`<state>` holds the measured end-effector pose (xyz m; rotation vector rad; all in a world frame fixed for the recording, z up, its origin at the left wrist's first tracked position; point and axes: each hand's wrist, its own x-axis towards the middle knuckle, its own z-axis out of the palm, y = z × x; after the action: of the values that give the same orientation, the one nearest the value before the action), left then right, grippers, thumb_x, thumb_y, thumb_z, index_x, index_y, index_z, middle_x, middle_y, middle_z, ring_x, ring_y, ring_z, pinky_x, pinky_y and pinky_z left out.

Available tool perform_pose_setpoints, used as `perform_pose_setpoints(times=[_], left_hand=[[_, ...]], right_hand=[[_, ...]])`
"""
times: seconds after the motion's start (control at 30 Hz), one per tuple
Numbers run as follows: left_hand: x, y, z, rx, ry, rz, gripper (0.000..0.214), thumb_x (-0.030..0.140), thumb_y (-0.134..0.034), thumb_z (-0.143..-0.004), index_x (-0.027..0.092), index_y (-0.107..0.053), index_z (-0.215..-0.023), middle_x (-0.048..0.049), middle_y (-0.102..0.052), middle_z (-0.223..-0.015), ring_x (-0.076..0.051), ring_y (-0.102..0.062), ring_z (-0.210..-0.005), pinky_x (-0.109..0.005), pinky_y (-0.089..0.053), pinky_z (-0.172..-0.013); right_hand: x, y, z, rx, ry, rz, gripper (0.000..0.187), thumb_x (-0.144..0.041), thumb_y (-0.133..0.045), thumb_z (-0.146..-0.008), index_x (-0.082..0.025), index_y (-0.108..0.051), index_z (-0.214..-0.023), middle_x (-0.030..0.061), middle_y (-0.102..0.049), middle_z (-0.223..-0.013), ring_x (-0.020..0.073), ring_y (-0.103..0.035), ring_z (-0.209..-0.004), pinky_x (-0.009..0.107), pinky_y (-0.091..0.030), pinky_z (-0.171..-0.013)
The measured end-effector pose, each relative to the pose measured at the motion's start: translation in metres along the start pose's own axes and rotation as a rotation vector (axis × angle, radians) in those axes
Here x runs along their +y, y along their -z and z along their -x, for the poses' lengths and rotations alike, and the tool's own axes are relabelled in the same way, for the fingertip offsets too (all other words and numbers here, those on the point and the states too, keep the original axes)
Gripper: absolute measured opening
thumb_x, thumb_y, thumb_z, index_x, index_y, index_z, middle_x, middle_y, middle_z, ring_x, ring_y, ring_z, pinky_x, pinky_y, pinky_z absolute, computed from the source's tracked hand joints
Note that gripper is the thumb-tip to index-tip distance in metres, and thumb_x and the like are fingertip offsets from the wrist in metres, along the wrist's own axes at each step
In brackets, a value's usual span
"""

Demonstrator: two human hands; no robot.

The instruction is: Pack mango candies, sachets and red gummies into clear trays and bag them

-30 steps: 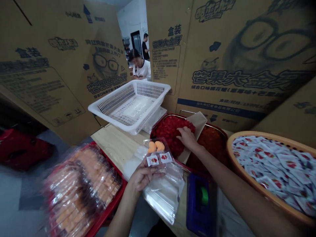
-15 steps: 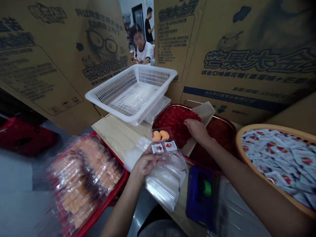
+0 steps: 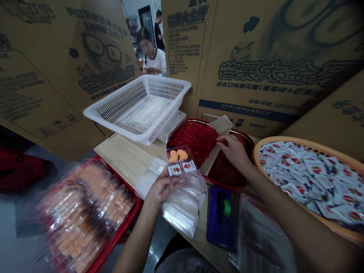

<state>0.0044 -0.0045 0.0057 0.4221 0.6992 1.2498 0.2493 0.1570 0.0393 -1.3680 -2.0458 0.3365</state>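
My left hand [image 3: 163,186] pinches a clear plastic bag [image 3: 182,203]. In the bag's upper part lie two orange heart-like sweets [image 3: 178,155]; below them are two small white sachets [image 3: 182,168] with red prints. My right hand [image 3: 234,151] hovers by the pale divider [image 3: 217,149] of a red tray [image 3: 250,141], thumb and fingers drawn together. What sits between those fingertips, if anything, is too small to make out. Bright red small pieces [image 3: 196,138] fill the tray's left side, and darker red-brown pieces [image 3: 224,170] lie on the right.
A white plastic basket [image 3: 91,113] stands at the back. To the left, a red tray [image 3: 125,227] holds many filled bags. An orange basket [image 3: 257,151] of sachets is on the right. A blue tape dispenser [image 3: 217,223] lies near the front edge. Tall cartons [image 3: 256,38] surround the table; a person [image 3: 153,60] sits beyond.
My right hand has moved up and right from the bright red pieces to the divider. The left hand still holds the bag. The view has turned slightly right.
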Motion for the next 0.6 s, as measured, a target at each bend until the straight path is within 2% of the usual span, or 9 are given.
perform_pose_setpoints(times=[0.13,0.2,0.33,0.43,0.6], left_hand=[[-0.001,-0.001,0.0,0.009,0.006,-0.007,0.072,-0.004,-0.061,-0.064,0.023,-0.045,-0.129,-0.0092,-0.066,-0.112,-0.029,-0.061,-0.108,-0.047,-0.049,-0.091],[-0.002,-0.002,0.0,0.005,0.001,-0.003,0.074,-0.003,-0.062,-0.064,0.025,-0.044,-0.13,-0.0082,-0.066,-0.112,-0.029,-0.061,-0.108,-0.047,-0.049,-0.092],[-0.006,0.0,0.0,-0.03,-0.021,0.008,0.073,-0.002,-0.063,-0.065,0.025,-0.043,-0.131,-0.0082,-0.066,-0.112,-0.028,-0.062,-0.106,-0.047,-0.048,-0.093],[-0.007,0.002,0.0,-0.04,-0.028,0.007,0.073,-0.001,-0.064,-0.065,0.025,-0.044,-0.13,-0.0087,-0.067,-0.111,-0.028,-0.062,-0.106,-0.047,-0.048,-0.093],[-0.008,0.003,-0.001,-0.05,-0.033,0.015,0.07,-0.001,-0.064,-0.066,0.025,-0.046,-0.129,-0.009,-0.065,-0.115,-0.029,-0.062,-0.106,-0.047,-0.048,-0.093]], right_hand=[[0.003,0.006,0.035,-0.317,-0.114,0.202,0.011,-0.014,-0.055,-0.08,-0.018,-0.066,-0.08,0.0058,-0.062,-0.087,0.0185,-0.059,-0.083,0.027,-0.043,-0.074],[0.002,0.002,0.05,-0.404,-0.139,0.274,0.011,-0.014,-0.056,-0.081,-0.018,-0.066,-0.084,0.0064,-0.062,-0.09,0.0189,-0.06,-0.085,0.026,-0.043,-0.074],[-0.005,-0.007,0.065,-0.424,-0.121,0.347,0.015,-0.012,-0.054,-0.083,-0.013,-0.064,-0.094,0.0103,-0.06,-0.096,0.0211,-0.06,-0.09,0.027,-0.043,-0.076],[-0.008,-0.008,0.067,-0.455,-0.085,0.413,0.015,-0.01,-0.05,-0.085,-0.012,-0.062,-0.093,0.0113,-0.059,-0.097,0.0215,-0.06,-0.089,0.028,-0.042,-0.074],[-0.007,-0.006,0.066,-0.442,-0.108,0.456,0.014,-0.014,-0.048,-0.087,-0.011,-0.06,-0.095,0.0127,-0.059,-0.099,0.0217,-0.06,-0.09,0.028,-0.041,-0.074]])
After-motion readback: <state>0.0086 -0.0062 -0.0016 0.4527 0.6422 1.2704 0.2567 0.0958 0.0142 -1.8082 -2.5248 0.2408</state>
